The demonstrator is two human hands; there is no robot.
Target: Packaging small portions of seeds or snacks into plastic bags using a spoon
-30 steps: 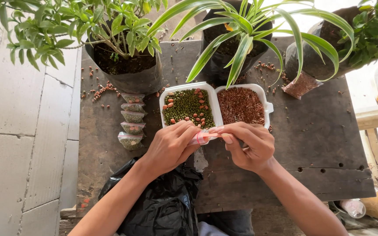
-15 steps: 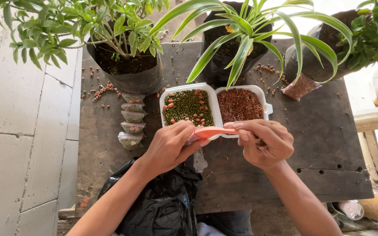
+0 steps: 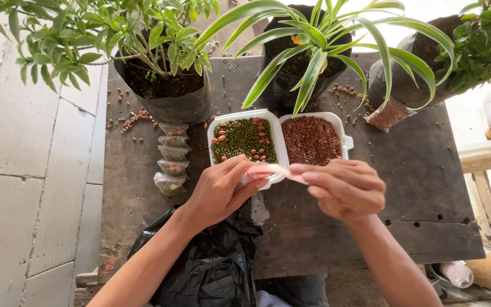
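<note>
My left hand (image 3: 218, 190) and my right hand (image 3: 342, 187) together pinch a small clear plastic bag (image 3: 268, 170) with a pinkish tint, held just in front of a white foam two-compartment tray (image 3: 279, 145). The tray's left compartment holds green beans mixed with some reddish ones (image 3: 244, 139). Its right compartment holds reddish-brown grains (image 3: 311, 140). What the bag contains is hidden by my fingers. A column of several small filled bags (image 3: 171, 158) lies left of the tray on the dark wooden table (image 3: 416, 187).
Three potted plants stand at the table's back: a leafy one (image 3: 160, 91), a long-leaved one (image 3: 302, 62) and one at the right (image 3: 421, 74). A bag of brown grains (image 3: 387, 115) leans there. Black plastic bag (image 3: 211, 267) hangs at the front edge. Loose beans scatter at left.
My right hand has drawn slightly to the right, stretching the small bag between both hands. The left hand stays at the tray's front edge.
</note>
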